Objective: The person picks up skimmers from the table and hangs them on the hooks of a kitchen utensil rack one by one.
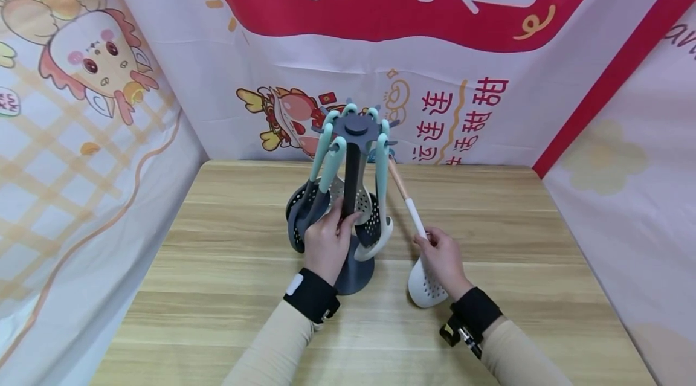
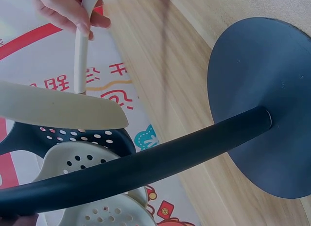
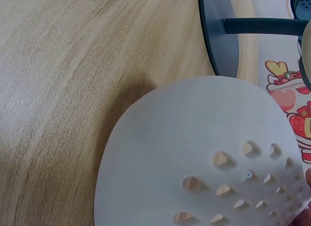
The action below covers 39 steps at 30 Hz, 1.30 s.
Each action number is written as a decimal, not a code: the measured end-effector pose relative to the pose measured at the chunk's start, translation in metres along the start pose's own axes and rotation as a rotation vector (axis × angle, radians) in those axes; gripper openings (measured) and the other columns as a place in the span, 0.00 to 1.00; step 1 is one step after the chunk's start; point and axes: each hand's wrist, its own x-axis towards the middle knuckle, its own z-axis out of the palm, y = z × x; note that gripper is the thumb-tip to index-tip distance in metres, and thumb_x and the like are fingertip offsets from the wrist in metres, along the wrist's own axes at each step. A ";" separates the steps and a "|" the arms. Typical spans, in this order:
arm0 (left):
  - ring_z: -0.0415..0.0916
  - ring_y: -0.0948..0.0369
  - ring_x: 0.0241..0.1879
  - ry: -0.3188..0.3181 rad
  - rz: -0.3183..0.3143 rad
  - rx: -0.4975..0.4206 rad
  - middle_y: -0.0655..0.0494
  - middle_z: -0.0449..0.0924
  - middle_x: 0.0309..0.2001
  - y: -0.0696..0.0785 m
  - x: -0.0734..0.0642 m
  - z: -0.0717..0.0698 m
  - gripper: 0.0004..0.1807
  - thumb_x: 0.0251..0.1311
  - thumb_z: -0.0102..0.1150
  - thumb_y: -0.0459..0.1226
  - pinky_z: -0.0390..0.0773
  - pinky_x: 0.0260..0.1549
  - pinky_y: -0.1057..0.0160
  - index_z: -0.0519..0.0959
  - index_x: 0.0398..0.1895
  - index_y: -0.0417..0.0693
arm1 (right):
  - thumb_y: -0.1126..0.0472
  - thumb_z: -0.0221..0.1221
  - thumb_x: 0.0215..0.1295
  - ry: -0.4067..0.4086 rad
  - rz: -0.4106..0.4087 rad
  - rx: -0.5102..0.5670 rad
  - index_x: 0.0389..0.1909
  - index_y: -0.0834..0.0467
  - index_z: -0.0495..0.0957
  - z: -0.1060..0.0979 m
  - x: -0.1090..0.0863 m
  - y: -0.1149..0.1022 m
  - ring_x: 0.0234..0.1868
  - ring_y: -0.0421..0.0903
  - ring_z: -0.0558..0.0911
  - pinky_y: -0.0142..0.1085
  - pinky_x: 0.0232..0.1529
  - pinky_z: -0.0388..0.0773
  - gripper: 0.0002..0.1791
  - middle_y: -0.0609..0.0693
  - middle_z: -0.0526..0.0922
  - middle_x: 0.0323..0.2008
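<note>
My left hand (image 1: 327,244) grips the dark post (image 1: 352,177) of a utensil rack, whose round base (image 2: 262,85) is near the wooden tabletop. Several utensils with mint-green handles (image 1: 333,165) hang from the rack's top hub (image 1: 356,126), among them perforated dark and pale heads. To the right, my right hand (image 1: 443,258) pinches a white skimmer (image 3: 170,138) low on its handle. The skimmer's perforated head points toward me and down, close over the table. Its wood-coloured handle end (image 1: 399,177) points up and away, near the hanging utensils.
The wooden table (image 1: 228,289) extends on both sides of the rack. A printed cloth (image 1: 467,60) hangs behind its back edge, with more cloth at the left and right sides. Black bands (image 1: 312,295) with devices sit on both wrists.
</note>
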 end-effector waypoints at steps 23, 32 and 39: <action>0.87 0.53 0.36 -0.075 -0.090 -0.021 0.43 0.85 0.40 0.009 0.000 -0.003 0.13 0.66 0.61 0.34 0.87 0.31 0.57 0.76 0.51 0.37 | 0.61 0.61 0.70 0.107 -0.080 0.007 0.55 0.64 0.78 -0.012 -0.016 -0.003 0.36 0.47 0.79 0.30 0.33 0.73 0.17 0.61 0.88 0.41; 0.86 0.48 0.33 -0.128 -0.117 0.075 0.42 0.83 0.38 0.017 0.000 -0.003 0.16 0.71 0.55 0.35 0.85 0.27 0.53 0.72 0.55 0.35 | 0.57 0.59 0.71 0.118 -0.035 0.018 0.56 0.63 0.77 -0.022 -0.026 -0.003 0.37 0.46 0.77 0.30 0.34 0.73 0.18 0.61 0.87 0.44; 0.86 0.47 0.34 -0.147 -0.161 0.095 0.41 0.83 0.38 0.024 0.001 -0.003 0.17 0.72 0.54 0.35 0.85 0.28 0.52 0.70 0.58 0.34 | 0.59 0.60 0.70 0.162 -0.056 0.049 0.55 0.64 0.78 -0.028 -0.033 -0.003 0.34 0.42 0.77 0.27 0.32 0.73 0.18 0.63 0.87 0.45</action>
